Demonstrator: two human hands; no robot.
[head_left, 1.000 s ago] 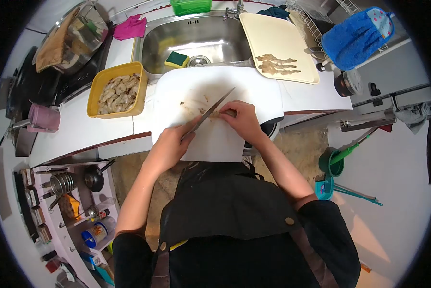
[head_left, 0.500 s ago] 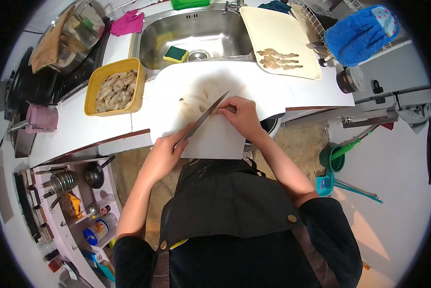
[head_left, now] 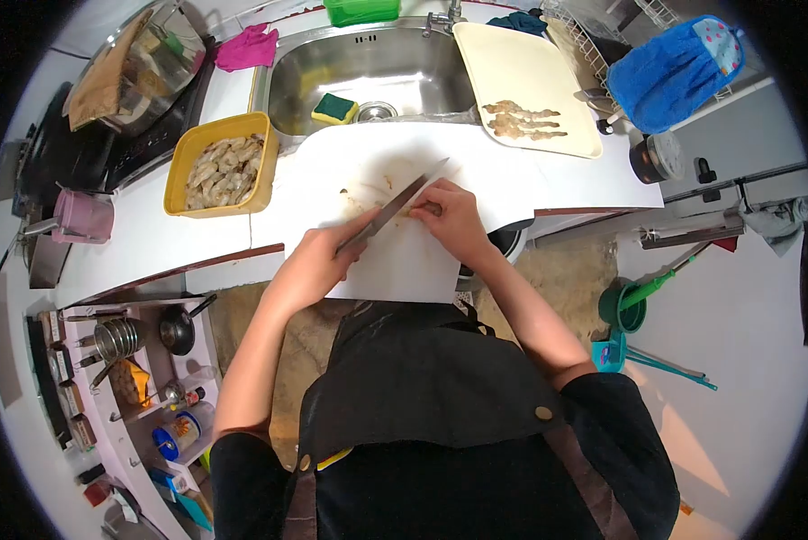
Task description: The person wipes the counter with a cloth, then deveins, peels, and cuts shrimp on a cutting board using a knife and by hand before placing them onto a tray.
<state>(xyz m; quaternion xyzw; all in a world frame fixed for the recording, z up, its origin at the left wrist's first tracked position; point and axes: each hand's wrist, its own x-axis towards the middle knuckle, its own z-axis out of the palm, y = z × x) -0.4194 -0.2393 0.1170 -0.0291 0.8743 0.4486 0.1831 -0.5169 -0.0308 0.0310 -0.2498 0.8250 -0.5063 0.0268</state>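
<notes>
My left hand (head_left: 318,261) is closed around the handle of a kitchen knife (head_left: 397,207), whose blade slants up and to the right over the white cutting board (head_left: 503,184). Close beside the blade, the fingers of my right hand (head_left: 453,216) are pinched on a small greyish shrimp, mostly hidden by them. Small brownish scraps (head_left: 388,183) lie on the board. To the left, a yellow tub (head_left: 171,175) holds many shrimp (head_left: 224,169). Several shrimp (head_left: 521,120) lie side by side on a cream tray (head_left: 530,76) at the right.
Behind the board is a steel sink (head_left: 305,72) with a yellow-green sponge (head_left: 334,109) in it. A pink cloth (head_left: 247,48) lies at its left. A pink mug (head_left: 84,216) stands on the counter's left, a dark jar (head_left: 656,157) on its right. A blue towel (head_left: 674,72) hangs at right.
The knife has shifted slightly up and to the right, its tip now reaching above my right hand. My right hand stays at about the same spot, still pinching. The view has tilted slightly.
</notes>
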